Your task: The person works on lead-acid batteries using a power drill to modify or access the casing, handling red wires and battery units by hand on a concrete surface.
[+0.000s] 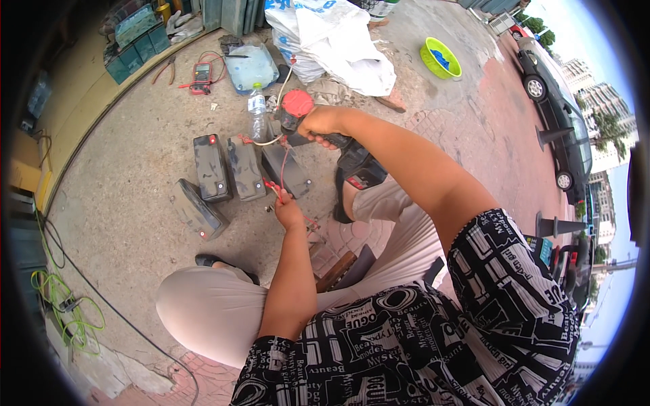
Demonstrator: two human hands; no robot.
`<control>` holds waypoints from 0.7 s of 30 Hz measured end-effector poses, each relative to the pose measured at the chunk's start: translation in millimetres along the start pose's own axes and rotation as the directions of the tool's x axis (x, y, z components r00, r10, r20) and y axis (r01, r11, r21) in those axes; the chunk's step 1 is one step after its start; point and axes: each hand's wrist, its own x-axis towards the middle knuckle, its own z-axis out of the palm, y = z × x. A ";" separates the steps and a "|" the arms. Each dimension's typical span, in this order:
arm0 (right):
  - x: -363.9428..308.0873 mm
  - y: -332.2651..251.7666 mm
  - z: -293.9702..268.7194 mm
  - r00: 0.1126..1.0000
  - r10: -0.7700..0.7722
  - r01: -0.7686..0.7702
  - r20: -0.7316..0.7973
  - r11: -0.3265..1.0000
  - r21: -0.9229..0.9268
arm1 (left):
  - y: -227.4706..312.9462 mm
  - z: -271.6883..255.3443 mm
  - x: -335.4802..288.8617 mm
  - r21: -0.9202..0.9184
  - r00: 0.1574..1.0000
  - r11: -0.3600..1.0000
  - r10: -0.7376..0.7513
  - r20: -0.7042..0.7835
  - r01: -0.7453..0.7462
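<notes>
Here we are with the right hand [318,124] out on the far side, its fingers wrapped around the grip of a power tool [355,157], the round red head [296,103] standing beyond the left hand. And our left hand [288,206], on the near side, has its fingers pinched narrow on red wires [271,184]. Right between them lies the rightmost grey battery [294,174], its long axis slanting from far left to near right, another battery [246,169] just to its left. From our left fingers it lies on the far side; that hand is the nearer one. Whether the tool touches anything, we can't tell.
</notes>
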 end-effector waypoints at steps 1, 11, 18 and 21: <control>0.5 0.8 -1.2 1.000 -0.006 0.006 0.009 1.000 -0.008 | 0.3 0.7 -0.2 0.001 1.000 1.000 0.001 0.000 -0.001; -2.2 -1.1 1.7 1.000 -0.021 0.020 -0.004 0.999 -0.030 | -4.1 -0.1 2.4 0.031 0.999 0.999 0.043 -0.020 -0.042; -4.8 -2.7 1.8 0.999 -0.012 0.011 -0.036 1.000 -0.014 | 0.1 3.3 -0.5 0.001 1.000 1.000 0.008 -0.023 -0.008; -6.9 -5.5 2.1 0.999 -0.011 0.010 -0.036 1.000 -0.022 | 0.3 2.9 0.0 0.008 1.000 1.000 -0.001 -0.023 0.001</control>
